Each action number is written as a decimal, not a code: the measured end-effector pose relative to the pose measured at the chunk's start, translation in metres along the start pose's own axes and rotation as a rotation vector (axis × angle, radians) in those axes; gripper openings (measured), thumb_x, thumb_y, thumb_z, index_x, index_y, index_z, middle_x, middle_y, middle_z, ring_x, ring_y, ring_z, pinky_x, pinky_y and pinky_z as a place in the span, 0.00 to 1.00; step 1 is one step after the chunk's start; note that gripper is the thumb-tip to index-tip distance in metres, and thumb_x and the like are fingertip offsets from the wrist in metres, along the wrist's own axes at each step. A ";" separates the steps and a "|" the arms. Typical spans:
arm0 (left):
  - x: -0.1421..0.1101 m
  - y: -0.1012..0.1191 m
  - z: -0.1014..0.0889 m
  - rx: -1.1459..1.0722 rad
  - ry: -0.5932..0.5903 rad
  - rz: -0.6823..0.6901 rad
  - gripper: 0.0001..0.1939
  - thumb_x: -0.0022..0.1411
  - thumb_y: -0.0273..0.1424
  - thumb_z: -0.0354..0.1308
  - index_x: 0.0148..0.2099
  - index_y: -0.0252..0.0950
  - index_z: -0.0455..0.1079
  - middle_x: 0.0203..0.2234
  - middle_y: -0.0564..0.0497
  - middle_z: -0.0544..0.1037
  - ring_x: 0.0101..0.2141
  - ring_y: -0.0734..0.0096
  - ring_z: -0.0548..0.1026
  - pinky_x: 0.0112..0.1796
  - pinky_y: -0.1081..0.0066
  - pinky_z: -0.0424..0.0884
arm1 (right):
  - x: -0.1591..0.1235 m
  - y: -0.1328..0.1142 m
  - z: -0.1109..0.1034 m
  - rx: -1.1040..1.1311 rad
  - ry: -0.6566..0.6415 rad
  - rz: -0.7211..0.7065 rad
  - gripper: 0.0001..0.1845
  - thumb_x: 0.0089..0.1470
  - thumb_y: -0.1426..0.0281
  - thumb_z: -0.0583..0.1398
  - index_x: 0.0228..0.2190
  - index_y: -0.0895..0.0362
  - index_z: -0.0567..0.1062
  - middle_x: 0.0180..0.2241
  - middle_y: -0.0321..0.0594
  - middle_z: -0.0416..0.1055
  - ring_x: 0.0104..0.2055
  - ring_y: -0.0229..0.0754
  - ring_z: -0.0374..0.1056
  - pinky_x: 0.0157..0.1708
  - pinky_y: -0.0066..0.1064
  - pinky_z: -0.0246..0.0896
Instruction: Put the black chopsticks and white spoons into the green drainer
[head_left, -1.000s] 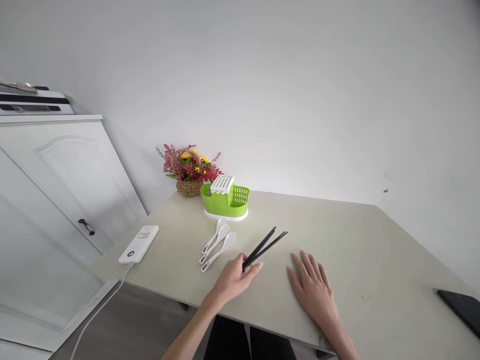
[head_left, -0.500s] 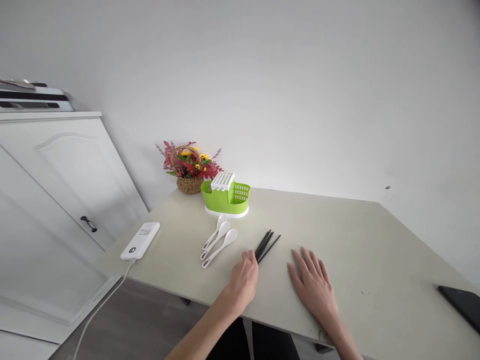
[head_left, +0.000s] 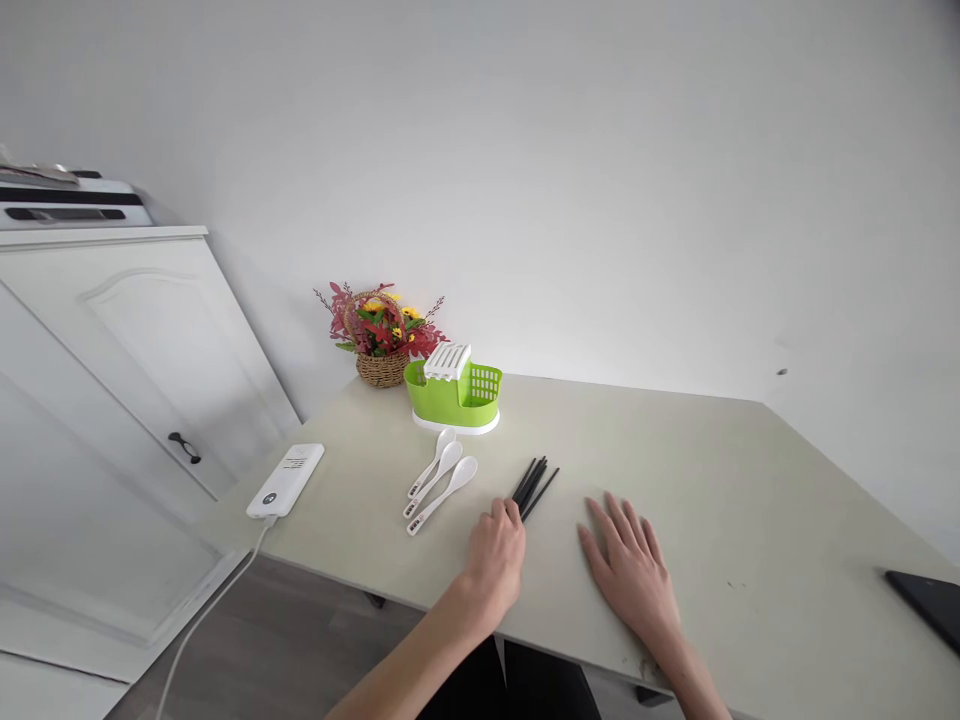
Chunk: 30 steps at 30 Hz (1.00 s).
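Observation:
My left hand (head_left: 497, 560) is closed around the near ends of several black chopsticks (head_left: 534, 486). Their far ends fan out over the table, and the fingers hide the gripped ends. To the right, my right hand (head_left: 634, 570) lies flat on the tabletop with its fingers spread, apart from the chopsticks. Left of the chopsticks lie three white spoons (head_left: 448, 490), side by side with bowls pointing away from me. Behind them stands a green cutlery basket (head_left: 442, 402) with a white slotted top and a white base.
A wicker basket of flowers (head_left: 381, 370) stands behind the green basket. At the table's left edge lies a white power bank (head_left: 286, 482) with a cable (head_left: 217, 610) hanging down. A black phone (head_left: 930, 605) rests at the far right. White cabinets (head_left: 150, 400) stand on the left.
My left hand has shifted slightly right and farther over the chopsticks, which look a little more bunched. My right hand stays flat in the same place. The view has moved slightly.

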<state>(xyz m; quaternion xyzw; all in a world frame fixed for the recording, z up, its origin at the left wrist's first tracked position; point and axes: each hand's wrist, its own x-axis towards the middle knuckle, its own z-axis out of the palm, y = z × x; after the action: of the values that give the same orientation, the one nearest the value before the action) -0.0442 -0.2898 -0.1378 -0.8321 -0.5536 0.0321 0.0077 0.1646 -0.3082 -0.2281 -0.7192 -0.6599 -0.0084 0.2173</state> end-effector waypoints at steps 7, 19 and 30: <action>-0.002 -0.002 -0.002 -0.025 0.048 -0.007 0.35 0.51 0.19 0.65 0.63 0.30 0.67 0.45 0.33 0.75 0.39 0.53 0.79 0.36 0.63 0.77 | 0.000 0.000 0.000 0.002 0.006 -0.001 0.37 0.69 0.49 0.42 0.68 0.54 0.66 0.73 0.40 0.53 0.76 0.51 0.43 0.73 0.50 0.38; -0.014 -0.043 0.003 -0.152 0.287 -0.064 0.22 0.69 0.39 0.57 0.61 0.36 0.67 0.53 0.36 0.72 0.52 0.46 0.74 0.49 0.53 0.73 | 0.002 -0.001 -0.004 0.019 -0.029 0.016 0.37 0.69 0.49 0.43 0.69 0.53 0.65 0.73 0.39 0.52 0.76 0.51 0.42 0.74 0.50 0.38; -0.001 -0.131 0.018 -0.035 0.367 -0.329 0.36 0.68 0.49 0.59 0.67 0.28 0.59 0.58 0.30 0.69 0.58 0.39 0.67 0.57 0.50 0.65 | 0.003 0.000 -0.003 0.035 -0.033 0.006 0.37 0.70 0.48 0.42 0.69 0.53 0.65 0.74 0.39 0.51 0.77 0.51 0.40 0.74 0.50 0.38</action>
<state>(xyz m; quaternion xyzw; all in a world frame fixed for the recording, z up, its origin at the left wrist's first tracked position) -0.1663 -0.2407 -0.1491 -0.7227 -0.6714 -0.1307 0.0990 0.1659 -0.3064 -0.2246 -0.7174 -0.6612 0.0156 0.2187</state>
